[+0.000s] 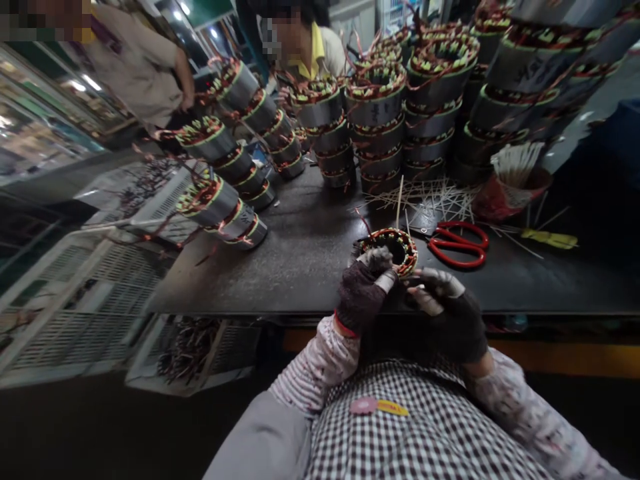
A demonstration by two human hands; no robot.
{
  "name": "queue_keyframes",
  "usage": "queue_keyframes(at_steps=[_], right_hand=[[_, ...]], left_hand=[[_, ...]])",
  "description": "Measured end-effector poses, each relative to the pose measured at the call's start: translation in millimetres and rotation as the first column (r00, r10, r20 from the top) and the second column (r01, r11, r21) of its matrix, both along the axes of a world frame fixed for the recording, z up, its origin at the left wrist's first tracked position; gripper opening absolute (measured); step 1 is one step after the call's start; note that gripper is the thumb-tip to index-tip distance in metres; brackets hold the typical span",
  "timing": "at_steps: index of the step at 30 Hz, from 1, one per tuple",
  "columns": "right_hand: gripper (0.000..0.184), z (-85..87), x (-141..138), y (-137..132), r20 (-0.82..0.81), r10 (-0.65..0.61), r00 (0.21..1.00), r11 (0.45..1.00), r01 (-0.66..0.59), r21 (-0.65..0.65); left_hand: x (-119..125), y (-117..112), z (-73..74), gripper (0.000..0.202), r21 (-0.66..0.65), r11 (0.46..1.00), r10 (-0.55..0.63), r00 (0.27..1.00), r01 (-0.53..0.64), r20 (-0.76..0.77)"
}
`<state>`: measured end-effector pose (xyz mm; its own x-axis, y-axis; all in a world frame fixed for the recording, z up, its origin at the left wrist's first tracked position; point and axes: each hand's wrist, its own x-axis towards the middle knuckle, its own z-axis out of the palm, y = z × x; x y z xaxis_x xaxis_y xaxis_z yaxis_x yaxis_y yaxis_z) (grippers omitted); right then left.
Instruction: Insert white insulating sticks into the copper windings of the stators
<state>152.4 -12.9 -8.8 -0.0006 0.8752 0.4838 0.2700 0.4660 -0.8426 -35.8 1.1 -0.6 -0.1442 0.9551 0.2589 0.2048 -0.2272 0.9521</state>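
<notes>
A motor stator [400,245] with copper windings lies on the dark workbench [300,260] near its front edge. My left hand [363,288], in a dark fingerless glove with taped fingertips, grips the stator's near rim. My right hand [445,310], gloved the same way, is closed just right of the stator, its taped fingers pinched together on something too small to make out. Red-handled scissors [457,243] lie just right of the stator.
Stacks of wound stators [375,120] fill the back of the bench. Thin white sticks [430,197] lie scattered, more stand in a red cup [515,177]. A yellow tool [550,239] lies at right. Two people stand beyond the bench. Wire racks [75,300] sit at left.
</notes>
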Motion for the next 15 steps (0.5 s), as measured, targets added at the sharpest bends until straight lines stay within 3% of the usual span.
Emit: queue_keyframes(at_steps=[3, 6, 10, 15], right_hand=[[0.019, 19.8, 2, -1, -0.152, 0.065, 0.986, 0.972, -0.097, -0.215], [0.022, 34.4, 5, -2, -0.107, 0.183, 0.977, 0.952, -0.204, -0.231], [0.02, 42.6, 3, 0, 0.039, 0.165, 0.985, 0.971, -0.155, -0.184], [0.024, 43.0, -1, 9, 0.242, 0.132, 0.961, 0.967, -0.07, -0.247]], left_hand=[[-5, 1, -1.0, 0.008, 0.148, 0.987, -0.052, 0.992, 0.069, -0.119], [-9, 2, 1.5, 0.01, 0.18, 0.98, -0.044, 0.978, 0.081, -0.203], [-7, 1, 5.7, 0.011, 0.152, 0.985, -0.038, 0.958, 0.084, -0.284], [-7, -1, 11.3, 0.007, 0.181, 0.977, -0.065, 0.961, 0.117, -0.269]])
